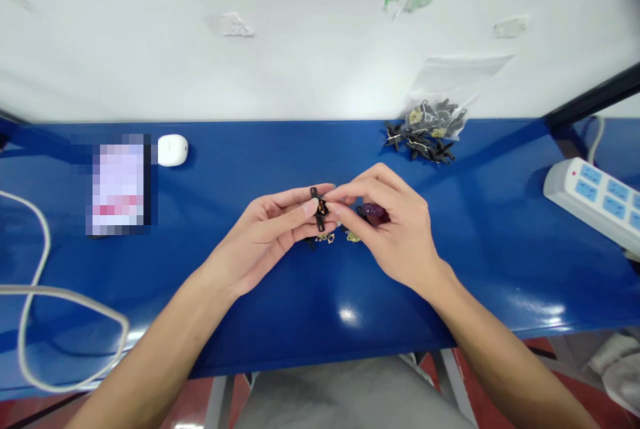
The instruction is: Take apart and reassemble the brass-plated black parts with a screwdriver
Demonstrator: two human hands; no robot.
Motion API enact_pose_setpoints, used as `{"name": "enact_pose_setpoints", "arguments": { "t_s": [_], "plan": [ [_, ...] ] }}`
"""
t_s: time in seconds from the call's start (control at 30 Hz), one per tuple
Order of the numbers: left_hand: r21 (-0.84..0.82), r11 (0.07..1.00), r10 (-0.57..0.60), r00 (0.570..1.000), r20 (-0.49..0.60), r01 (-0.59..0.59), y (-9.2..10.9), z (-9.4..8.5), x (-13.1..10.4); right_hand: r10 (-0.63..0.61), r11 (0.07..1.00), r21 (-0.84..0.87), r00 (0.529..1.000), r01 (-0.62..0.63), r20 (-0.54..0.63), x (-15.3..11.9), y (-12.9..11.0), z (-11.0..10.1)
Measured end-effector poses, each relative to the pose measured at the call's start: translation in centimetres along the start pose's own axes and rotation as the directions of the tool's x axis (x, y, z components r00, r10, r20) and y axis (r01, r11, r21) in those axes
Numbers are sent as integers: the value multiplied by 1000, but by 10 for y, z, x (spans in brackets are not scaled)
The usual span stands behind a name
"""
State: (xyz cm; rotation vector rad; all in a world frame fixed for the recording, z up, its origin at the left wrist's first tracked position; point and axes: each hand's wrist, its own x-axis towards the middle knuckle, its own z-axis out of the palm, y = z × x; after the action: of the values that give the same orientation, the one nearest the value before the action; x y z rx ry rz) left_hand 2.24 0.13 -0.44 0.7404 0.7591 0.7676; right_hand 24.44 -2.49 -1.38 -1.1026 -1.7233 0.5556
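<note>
Black part (321, 220) is clamped in the left hand (265, 224) over the surface (250, 156), right hand (403, 226) set at its side (grip can't be told), so judged mid-work; bits (354, 236) are left beneath, pile (425, 148) and bag (453, 86) untouched at back.

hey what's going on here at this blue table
A person holds a small black part in the left hand, above the blue table. The right hand has its thumb and forefinger at the part's middle; whether it grips is unclear. A dark purple item shows by the right palm. Small loose pieces lie beneath the hands, and more black parts lie beyond, by a clear bag.
</note>
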Motion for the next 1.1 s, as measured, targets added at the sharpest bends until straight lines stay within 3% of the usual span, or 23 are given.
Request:
{"name": "enact_pose_setpoints", "arguments": {
  "t_s": [0.5, 0.8, 0.97, 1.1],
  "plan": [
    [34, 999, 10, 1000, 23, -11, -1, -2, 0, 3, 999, 44, 1000, -5, 30, -2, 2, -1],
    [78, 997, -22, 999, 33, 20, -1, -3, -2, 267, 935, 205, 954, -291, 136, 0, 2, -5],
    [76, 997, -23, 999, 25, 21, 0, -1, -2, 290, 913, 245, 941, -327, 173, 3, 1, -8],
    [45, 998, 37, 999, -38, -35, 2, 0, -1, 292, 943, 135, 951, -304, 97, 5, 2, -13]
  ]
}}
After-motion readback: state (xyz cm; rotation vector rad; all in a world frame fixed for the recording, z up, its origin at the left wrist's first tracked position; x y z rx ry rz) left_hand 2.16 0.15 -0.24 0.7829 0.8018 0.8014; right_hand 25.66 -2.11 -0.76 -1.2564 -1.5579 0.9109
